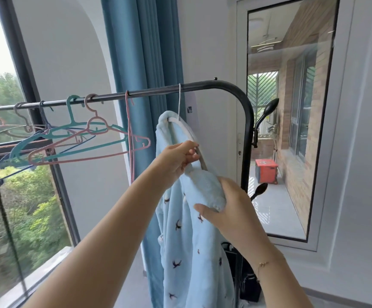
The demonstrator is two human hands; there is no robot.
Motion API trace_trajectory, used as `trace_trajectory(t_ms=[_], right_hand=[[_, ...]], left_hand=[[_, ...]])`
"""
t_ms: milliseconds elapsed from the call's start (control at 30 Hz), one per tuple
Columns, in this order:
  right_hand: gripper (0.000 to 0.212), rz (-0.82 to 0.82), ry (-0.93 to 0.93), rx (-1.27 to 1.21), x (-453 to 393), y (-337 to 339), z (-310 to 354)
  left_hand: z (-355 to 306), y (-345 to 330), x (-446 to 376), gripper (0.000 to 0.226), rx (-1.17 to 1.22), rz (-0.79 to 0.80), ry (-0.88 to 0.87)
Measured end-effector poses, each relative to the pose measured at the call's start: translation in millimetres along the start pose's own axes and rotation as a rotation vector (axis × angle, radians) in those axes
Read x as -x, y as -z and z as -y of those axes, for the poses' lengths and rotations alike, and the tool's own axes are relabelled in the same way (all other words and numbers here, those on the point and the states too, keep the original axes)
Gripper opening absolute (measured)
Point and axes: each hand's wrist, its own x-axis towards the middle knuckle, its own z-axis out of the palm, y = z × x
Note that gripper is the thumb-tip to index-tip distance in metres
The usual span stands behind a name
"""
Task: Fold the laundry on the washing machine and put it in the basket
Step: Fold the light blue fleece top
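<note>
Hanging from black clothes rail [153,91] on white hanger [181,124]: pale blue fleece garment [187,241], printed with small dark birds, at about 6 o'clock of frame centre. Hook of that hanger sitting over the rail near its bend, at 12 o'clock from the garment.

Left hand [177,160] reaching up at 10 o'clock from the right hand, fingertips pinching the hanger's arm where it is emerging from the garment's shoulder. Right hand [227,210] gripping a bunched fold of the fleece just below, fingers curled round the cloth. Hands close together, not touching; both clamped, one on hanger, one on garment. Thin bracelet [264,263] showing on right wrist.

Crowding the rail at 9 o'clock from the garment: empty hangers [76,138], teal, pink and dark blue, tilted and overlapping. One pink hanger [130,138] dangling edge-on, between that cluster and the garment.

Hanging behind the rail: blue curtain [145,52], running top to bottom. At 9 o'clock, window [18,70] with dark frame, green trees showing beyond. At 3 o'clock, glazed door [291,121] giving on a tiled brick-walled balcony; red box [266,171] standing on its floor. At 5 o'clock, low behind the garment, dark bag [250,285], partly hidden.
</note>
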Motion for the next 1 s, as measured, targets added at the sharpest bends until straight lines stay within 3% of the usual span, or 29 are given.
trace_trajectory(t_ms=[133, 200, 267, 500, 633, 767, 933, 1000], right_hand=[[0.029, -0.045, 0.053, 0.114, -2.4, 1.0, -3.2], [0.027, -0.089, 0.057, 0.065, -0.9, 0.8, -3.0], [0.029, -0.129, 0.069, 0.024, 3.3, -1.0, -3.1], [0.030, -0.448, 0.040, -0.034, 14.0, -17.9, -7.2], [0.028, -0.494, 0.075, -0.057, 12.7, -21.2, -12.0], [0.036, -0.405, 0.119, -0.078, 19.9, -12.1, -17.1], [0.045, 0.013, -0.026, -0.078, 22.9, 10.8, -23.2], [0.044, 0.019, 0.019, 0.020, 21.6, 17.0, -25.8]], left_hand=[[3.5, 3.8, 6.7, 0.017, -0.125, 0.054, -0.062], [8.9, 3.3, 11.7, 0.032, -0.312, 0.121, -0.094], [11.8, 2.1, 16.1, 0.031, -0.391, 0.146, -0.126], [16.0, -5.5, 24.0, 0.034, -0.273, 0.043, -0.177], [13.6, -8.4, 21.9, 0.030, -0.213, -0.013, -0.137], [15.5, -14.3, 22.9, 0.028, -0.197, -0.029, -0.139], [18.5, -17.5, 23.7, 0.028, -0.194, -0.090, -0.169], [18.1, -17.2, 25.0, 0.028, -0.200, -0.084, -0.155]])
